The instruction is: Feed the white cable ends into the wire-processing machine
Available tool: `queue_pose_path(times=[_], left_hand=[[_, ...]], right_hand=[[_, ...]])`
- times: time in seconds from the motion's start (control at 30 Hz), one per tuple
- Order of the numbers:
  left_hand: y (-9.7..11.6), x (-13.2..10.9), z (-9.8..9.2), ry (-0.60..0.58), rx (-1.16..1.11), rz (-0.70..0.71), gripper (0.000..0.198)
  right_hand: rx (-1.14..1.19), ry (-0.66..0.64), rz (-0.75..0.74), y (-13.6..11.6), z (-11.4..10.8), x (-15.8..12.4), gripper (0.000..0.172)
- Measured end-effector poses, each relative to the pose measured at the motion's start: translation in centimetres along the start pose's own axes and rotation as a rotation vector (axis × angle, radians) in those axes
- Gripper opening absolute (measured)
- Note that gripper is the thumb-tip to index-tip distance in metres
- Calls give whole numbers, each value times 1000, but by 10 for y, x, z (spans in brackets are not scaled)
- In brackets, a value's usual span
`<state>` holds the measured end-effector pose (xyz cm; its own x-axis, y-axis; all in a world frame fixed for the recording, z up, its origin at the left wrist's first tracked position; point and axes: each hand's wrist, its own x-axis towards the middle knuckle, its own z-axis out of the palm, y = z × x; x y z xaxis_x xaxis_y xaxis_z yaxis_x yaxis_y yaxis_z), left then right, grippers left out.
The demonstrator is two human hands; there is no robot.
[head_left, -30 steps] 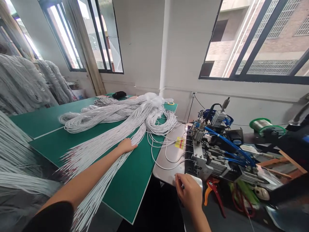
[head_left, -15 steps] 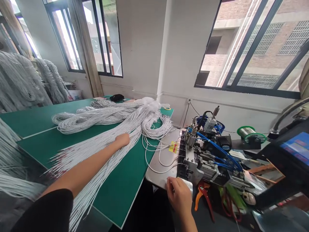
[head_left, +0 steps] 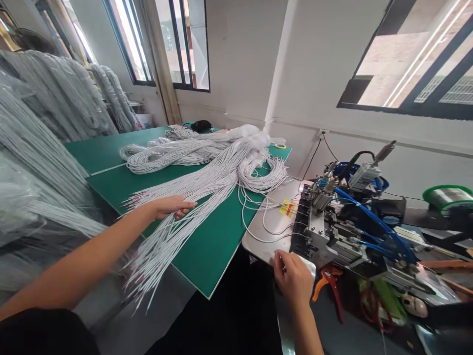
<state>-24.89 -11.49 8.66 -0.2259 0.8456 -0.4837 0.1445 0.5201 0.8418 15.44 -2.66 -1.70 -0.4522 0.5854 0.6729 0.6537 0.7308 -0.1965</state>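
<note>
A long bundle of white cables (head_left: 207, 180) fans out over the green table, its loose ends hanging past the edge. My left hand (head_left: 175, 207) is closed on some of the cables near the middle of the bundle, fingers curled under. By the front edge of the machine's metal plate (head_left: 266, 241), my right hand (head_left: 294, 278) is curled closed beside a small white block (head_left: 307, 266); whatever lies inside its fingers is hidden. Several cables run from a coil (head_left: 262, 180) across the plate into the machine (head_left: 332, 222).
Orange-handled cutters (head_left: 328, 288) and a computer mouse (head_left: 414, 305) lie below the machine. A wire spool (head_left: 449, 197) stands to its right. More cable bundles (head_left: 55, 93) hang at the left. Looped cables (head_left: 166, 155) rest on the green table (head_left: 199, 261).
The view has swung left and down. My left hand has drawn back toward me along the bundle, and the near cable ends have shifted. My right hand stays beside the plate's edge.
</note>
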Motion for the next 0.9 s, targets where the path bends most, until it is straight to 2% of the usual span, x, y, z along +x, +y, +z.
queue_pose_path(times=[0.13, 0.2, 0.27, 0.33, 0.43, 0.5, 0.57, 0.6, 0.67, 0.7, 0.8, 0.87, 0.9], left_hand=[[-8, -38, -2, -103, 122, -24, 48], [-9, -49, 3, -90, 197, -26, 46], [-8, -56, 15, -14, 261, -24, 41], [-8, -60, 31, 37, 354, -18, 39], [-9, -65, 52, -13, 420, 44, 34], [-12, -69, 63, -13, 399, 80, 33], [-16, -74, 71, -21, 362, 91, 33], [-18, -76, 75, -62, 324, 74, 35], [-26, -80, 83, -145, 259, 55, 43], [-31, -80, 87, -146, 244, 60, 46], [-47, -81, 94, -146, 239, 48, 49], [-54, -83, 92, -131, 302, 82, 44], [-56, -85, 90, -161, 345, 118, 42]], right_hand=[[49, 45, 26, 0, 0, 1, 23], [145, 66, 103, -5, -1, 4, 25], [318, 41, 228, -18, -2, 10, 28], [550, -54, 307, -39, 0, 18, 31], [837, -230, 246, -77, 10, 33, 30], [1064, -336, 291, -104, 23, 43, 33], [1377, -477, 460, -128, 37, 54, 40], [1550, -546, 580, -139, 44, 59, 45], [1845, -595, 799, -158, 56, 71, 50], [1951, -600, 896, -166, 61, 76, 48], [2132, -648, 1103, -182, 72, 84, 44], [2151, -656, 1219, -188, 77, 83, 40], [2141, -636, 1271, -189, 79, 80, 38]])
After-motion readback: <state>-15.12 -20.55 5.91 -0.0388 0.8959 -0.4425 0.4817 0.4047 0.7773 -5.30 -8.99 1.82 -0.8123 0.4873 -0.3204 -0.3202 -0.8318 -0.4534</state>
